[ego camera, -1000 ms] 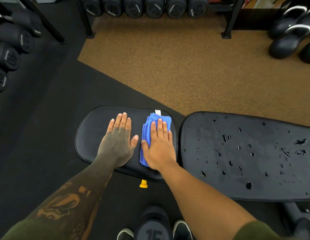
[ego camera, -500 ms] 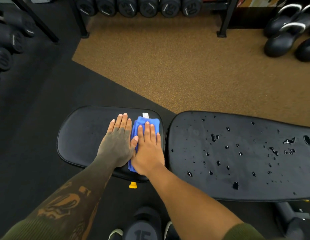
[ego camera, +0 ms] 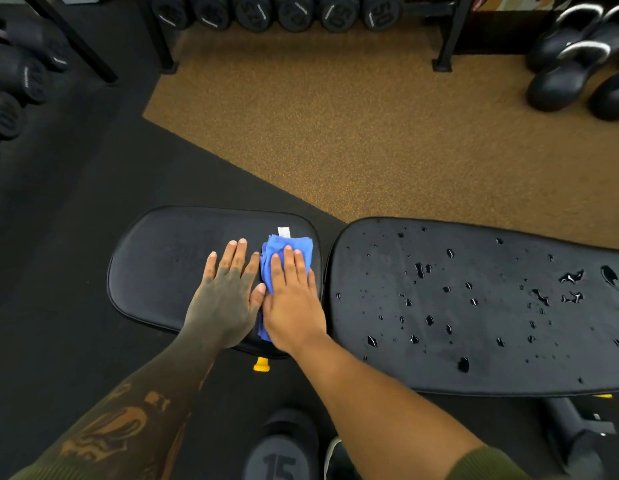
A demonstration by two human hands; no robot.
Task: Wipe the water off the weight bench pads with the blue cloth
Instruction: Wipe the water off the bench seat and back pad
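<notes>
While the right hand (ego camera: 294, 299) presses flat, fingers together, on the folded blue cloth (ego camera: 289, 245), the cloth lies at the right edge of the small seat pad (ego camera: 162, 265), a white tag at its far end. Compared with a second ago it sits slightly nearer the left hand (ego camera: 228, 296), which rests flat beside it, fingers close together, thumb touching the right hand. The seat pad looks dry, so this part seems finished. Across the gap, the long back pad (ego camera: 474, 306) remains beaded with water droplets (ego camera: 571, 277), unchanged from before.
</notes>
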